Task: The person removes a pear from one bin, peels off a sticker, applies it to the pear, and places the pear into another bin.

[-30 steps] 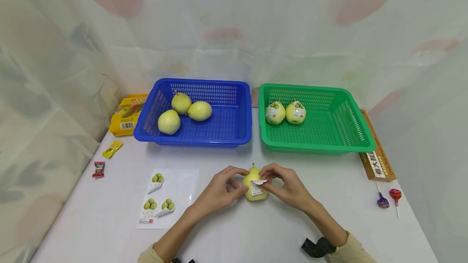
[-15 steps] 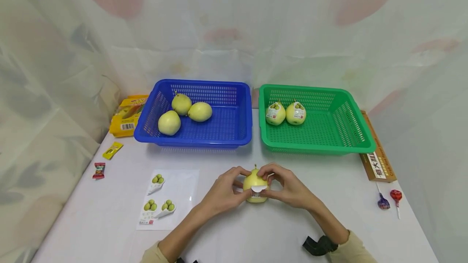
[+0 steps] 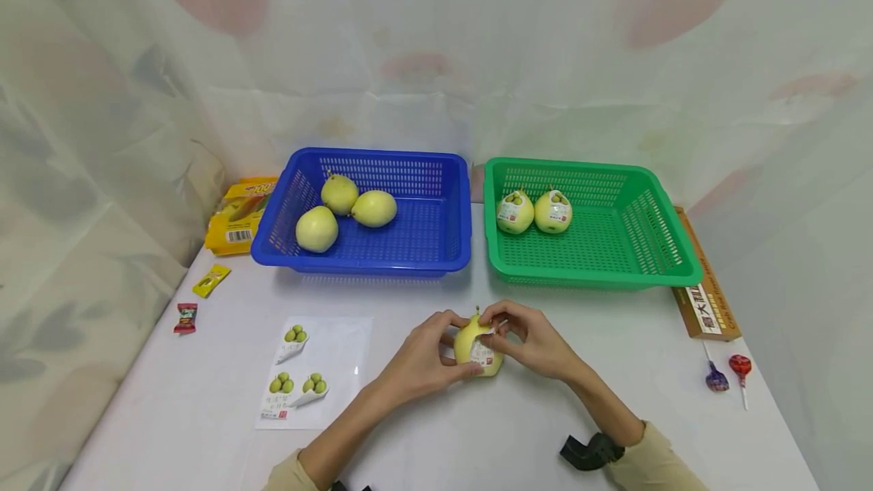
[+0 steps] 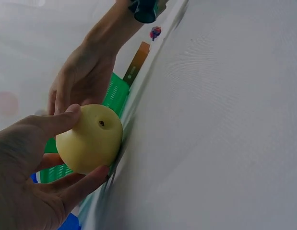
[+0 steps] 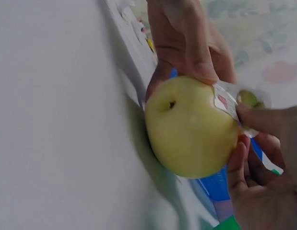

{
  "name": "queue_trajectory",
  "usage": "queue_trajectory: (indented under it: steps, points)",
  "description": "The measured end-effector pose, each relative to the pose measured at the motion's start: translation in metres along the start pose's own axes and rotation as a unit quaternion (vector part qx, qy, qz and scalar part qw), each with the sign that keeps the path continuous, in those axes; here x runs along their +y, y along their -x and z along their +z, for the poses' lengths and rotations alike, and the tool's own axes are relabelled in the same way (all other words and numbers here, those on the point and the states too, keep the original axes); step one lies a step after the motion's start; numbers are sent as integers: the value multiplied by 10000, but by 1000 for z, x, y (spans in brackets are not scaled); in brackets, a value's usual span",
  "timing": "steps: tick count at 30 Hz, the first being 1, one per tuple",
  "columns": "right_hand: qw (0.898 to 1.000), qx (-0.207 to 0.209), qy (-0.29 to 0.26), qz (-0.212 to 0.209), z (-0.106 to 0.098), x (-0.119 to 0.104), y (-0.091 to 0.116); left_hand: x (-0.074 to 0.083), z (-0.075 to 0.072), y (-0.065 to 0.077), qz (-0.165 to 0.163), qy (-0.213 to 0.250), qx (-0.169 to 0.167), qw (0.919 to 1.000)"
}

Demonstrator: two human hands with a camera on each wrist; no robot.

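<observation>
A pale yellow pear [image 3: 464, 342] stands near the middle of the white table, stem up. My left hand [image 3: 420, 358] grips it from the left, its thumb pressing at the lower edge of a printed pear sticker [image 3: 481, 354] on the near side. From the right, my right hand [image 3: 535, 342] pinches the sticker's upper part with the thumb, its other fingers around the pear's top. In the right wrist view the sticker's lower corner [image 5: 224, 99] lies on the fruit, while its picture end [image 5: 251, 99] stands off the skin. The left wrist view shows the pear's bare underside [image 4: 93, 139].
Behind are a blue basket [image 3: 419, 237] with three plain pears and a green basket [image 3: 600, 245] with two stickered pears. A sticker sheet [image 3: 348, 370] lies left. Snack packets [image 3: 239, 214], small candies [image 3: 186, 317], a brown box [image 3: 709, 305] and lollipops [image 3: 716, 379] sit at the sides.
My left thumb has moved onto the sticker's lower edge. My right thumb has risen from beside the sticker to its folded upper part. The pear has tilted and turned slightly.
</observation>
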State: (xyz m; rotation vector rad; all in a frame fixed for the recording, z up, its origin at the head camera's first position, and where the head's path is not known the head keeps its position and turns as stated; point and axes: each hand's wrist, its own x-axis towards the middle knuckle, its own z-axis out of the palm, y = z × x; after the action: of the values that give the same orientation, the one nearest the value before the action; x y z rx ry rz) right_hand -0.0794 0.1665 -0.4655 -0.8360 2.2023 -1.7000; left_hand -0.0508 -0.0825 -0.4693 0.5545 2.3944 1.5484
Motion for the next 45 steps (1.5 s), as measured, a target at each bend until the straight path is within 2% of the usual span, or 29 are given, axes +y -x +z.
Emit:
queue_trajectory:
  steps: [4, 10, 17, 22, 25, 30, 34, 36, 40, 45]
  points:
    - [9994, 332, -27, 77, 6, -1, -2, -1, 0, -1, -71, 151, -29, 9999]
    - [9981, 598, -15, 165, 11, 2, -3, -3, -4, -5, -174, 424, -78, 9989]
    - [9932, 1031, 217, 491, 19, 3, -6, -1, -2, -6, -325, 853, -86, 9958]
    - [9895, 1234, 259, 712, 21, 4, -7, 0, -1, -6, -461, 668, 31, 9967]
    - [9893, 1235, 202, 752, 20, 5, -6, 0, 0, -7, -664, 1044, -48, 9923]
    - [9866, 1255, 328, 987, 19, 5, -7, 0, 2, -10, -1024, 2142, -274, 9710]
    - [9842, 1133, 498, 1270, 18, 4, -6, 1, 4, -11, -1285, 2461, -281, 9603]
    - [9862, 958, 456, 1273, 17, 4, -5, 2, 5, -12, -1400, 2469, -239, 9586]
    - [9934, 611, 168, 954, 16, 4, 0, 2, 7, -12, -1470, 2236, -28, 9635]
    - [9971, 374, -7, 661, 14, 5, 7, -1, 9, -12, -1464, 2103, 183, 9664]
